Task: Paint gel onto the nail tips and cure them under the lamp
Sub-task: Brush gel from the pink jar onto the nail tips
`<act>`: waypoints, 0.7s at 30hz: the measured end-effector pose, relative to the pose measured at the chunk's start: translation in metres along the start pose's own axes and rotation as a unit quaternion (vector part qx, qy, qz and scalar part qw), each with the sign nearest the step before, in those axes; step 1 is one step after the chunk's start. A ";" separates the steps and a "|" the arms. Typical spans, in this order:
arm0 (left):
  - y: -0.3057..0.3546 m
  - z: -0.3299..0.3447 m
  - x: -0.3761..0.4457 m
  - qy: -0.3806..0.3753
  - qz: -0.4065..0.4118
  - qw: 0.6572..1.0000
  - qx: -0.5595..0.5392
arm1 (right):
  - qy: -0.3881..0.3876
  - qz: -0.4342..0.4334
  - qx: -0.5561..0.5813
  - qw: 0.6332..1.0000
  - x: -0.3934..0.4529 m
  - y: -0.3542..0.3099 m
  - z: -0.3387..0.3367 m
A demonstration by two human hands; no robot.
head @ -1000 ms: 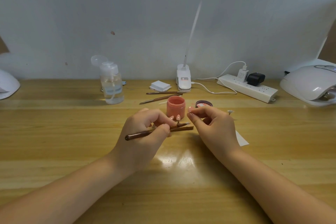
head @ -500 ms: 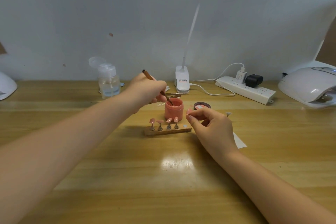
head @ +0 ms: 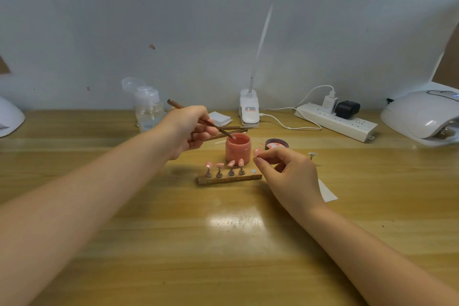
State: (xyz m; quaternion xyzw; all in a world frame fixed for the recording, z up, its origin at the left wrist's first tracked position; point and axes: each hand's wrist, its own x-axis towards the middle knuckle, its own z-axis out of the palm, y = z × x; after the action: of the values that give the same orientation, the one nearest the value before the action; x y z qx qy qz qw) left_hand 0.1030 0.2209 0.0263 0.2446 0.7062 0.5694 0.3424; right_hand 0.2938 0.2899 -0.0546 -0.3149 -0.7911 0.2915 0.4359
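Note:
My left hand (head: 191,129) grips a brown brush (head: 198,119) whose tip dips into the open pink gel jar (head: 237,150). In front of the jar lies a wooden holder (head: 229,178) with several pink nail tips (head: 231,163) on small metal stands; its rightmost spot shows only a bare round disc. My right hand (head: 288,171) is just right of the holder and pinches one pink nail tip (head: 257,151) on its stand between thumb and forefinger. The white curing lamp (head: 422,117) sits at the far right of the table.
The jar's lid (head: 275,143) lies right of the jar. Two spare brushes (head: 231,130) lie behind it. A pump bottle (head: 147,109), white pads (head: 219,118), a clip desk lamp (head: 249,107) and a power strip (head: 337,122) line the back. A white paper (head: 327,191) lies right.
My left hand lifted the brush from over the holder and carried it back to the jar, where the tip now dips in. My right hand stayed beside the holder with its nail tip.

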 end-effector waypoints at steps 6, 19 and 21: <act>-0.011 -0.018 -0.002 0.002 -0.025 0.998 -0.050 | -0.001 0.001 -0.004 1.000 0.000 0.000 0.000; -0.024 -0.027 -0.011 -0.009 0.025 0.985 -0.168 | -0.007 -0.003 -0.011 1.000 0.000 -0.001 0.000; -0.029 -0.027 -0.018 -0.005 0.098 0.980 -0.173 | -0.004 -0.004 -0.009 1.000 0.000 0.000 0.000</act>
State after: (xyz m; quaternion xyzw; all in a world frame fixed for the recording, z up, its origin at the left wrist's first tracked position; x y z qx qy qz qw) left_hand 0.0953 0.1841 0.0050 0.2525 0.5679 0.7124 0.3258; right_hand 0.2935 0.2899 -0.0543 -0.3147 -0.7965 0.2843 0.4309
